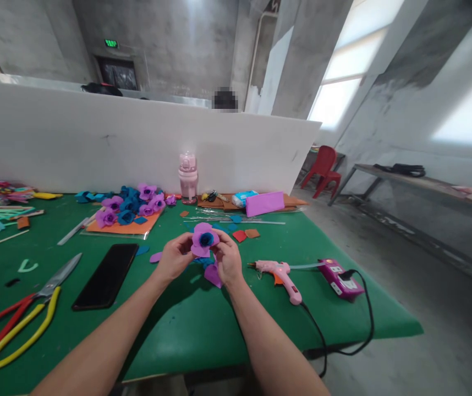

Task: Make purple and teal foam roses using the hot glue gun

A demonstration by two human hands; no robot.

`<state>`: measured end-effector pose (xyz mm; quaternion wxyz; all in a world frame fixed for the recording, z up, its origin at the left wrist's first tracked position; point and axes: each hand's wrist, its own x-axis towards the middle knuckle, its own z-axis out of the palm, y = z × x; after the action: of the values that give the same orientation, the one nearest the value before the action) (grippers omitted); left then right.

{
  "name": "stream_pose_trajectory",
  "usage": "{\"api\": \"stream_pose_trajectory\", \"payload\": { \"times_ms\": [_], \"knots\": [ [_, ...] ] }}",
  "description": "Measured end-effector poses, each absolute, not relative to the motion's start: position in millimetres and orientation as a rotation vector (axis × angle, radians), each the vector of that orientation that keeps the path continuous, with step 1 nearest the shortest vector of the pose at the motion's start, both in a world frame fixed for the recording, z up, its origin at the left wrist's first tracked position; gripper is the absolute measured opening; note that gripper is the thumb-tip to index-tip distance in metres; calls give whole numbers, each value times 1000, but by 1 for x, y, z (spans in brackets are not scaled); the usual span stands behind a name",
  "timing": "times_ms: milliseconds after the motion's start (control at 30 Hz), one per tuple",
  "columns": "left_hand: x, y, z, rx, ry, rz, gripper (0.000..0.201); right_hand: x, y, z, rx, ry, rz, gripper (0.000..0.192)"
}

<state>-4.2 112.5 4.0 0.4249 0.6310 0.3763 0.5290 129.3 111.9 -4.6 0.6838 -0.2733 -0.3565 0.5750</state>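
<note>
Both hands are pinching the purple flower [204, 240] between them, left hand [173, 258] and right hand [228, 260] gripping opposite petals above the table [186, 324].

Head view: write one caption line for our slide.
Both hands hold a purple-and-blue paper flower above the green table.

Daylight floods in from the windows [343, 71] at upper right, which are blown out to white with no detail. The white partition [95, 137] is evenly bright; the concrete walls behind stay dim and grey. Both forearms cast soft shadows on the green desk [178, 330] beneath them. Wide-angle distortion bends straight lines toward the edges, and the right side looks smeared and soft. The centre is fairly sharp.
</note>
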Motion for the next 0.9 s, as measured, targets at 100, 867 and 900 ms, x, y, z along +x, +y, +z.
{"api": "stream_pose_trajectory", "payload": {
  "times_ms": [100,867,900],
  "knots": [
    [-1,109,10,1480,920,1312,28,130,111,-2,-612,-800,1288,27],
    [1,110,13,1175,826,1279,33,131,110,-2,-797,-1002,1169,13],
    [2,111,12,1150,814,1270,35,131,110,-2,-822,-1026,1141,13]
  ]
}}
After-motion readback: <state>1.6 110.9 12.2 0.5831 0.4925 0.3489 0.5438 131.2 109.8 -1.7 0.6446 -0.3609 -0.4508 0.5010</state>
